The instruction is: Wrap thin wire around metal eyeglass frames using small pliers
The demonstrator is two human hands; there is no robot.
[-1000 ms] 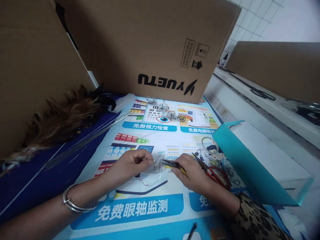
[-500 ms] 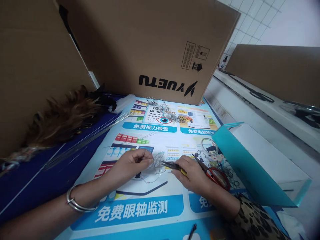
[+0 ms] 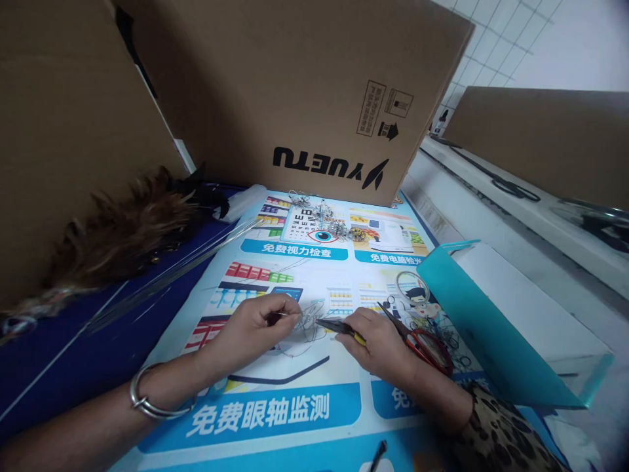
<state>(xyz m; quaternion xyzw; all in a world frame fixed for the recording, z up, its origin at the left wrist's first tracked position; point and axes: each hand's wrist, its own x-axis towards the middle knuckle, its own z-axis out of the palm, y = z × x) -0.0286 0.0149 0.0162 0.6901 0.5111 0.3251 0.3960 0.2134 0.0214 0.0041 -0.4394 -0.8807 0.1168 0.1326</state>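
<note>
My left hand [image 3: 263, 322] pinches a tangle of thin silvery wire [image 3: 310, 321] between thumb and fingers. The loops spread out to the right of the fingertips, over the printed sheet. My right hand [image 3: 376, 341] is closed around pliers [image 3: 337, 326] with dark, narrow jaws and a yellow-and-black handle. The jaws point left and reach the right side of the wire loops. Whether they grip a strand I cannot tell. Just right of that hand lie red-handled scissors [image 3: 427, 347], partly hidden by the hand and wrist.
Wire bundles [image 3: 334, 226] lie before a large cardboard box [image 3: 295, 85]. A wire coil [image 3: 413, 288] and dark small rings [image 3: 452, 341] lie by a teal box [image 3: 496, 328]. Long straight wires [image 3: 196, 262] and brown feathers [image 3: 132, 223] are on the left, over blue cloth.
Both hands stay in nearly the same place. The wire loops between them have shifted slightly, and the plier tips have moved a little to the left.
</note>
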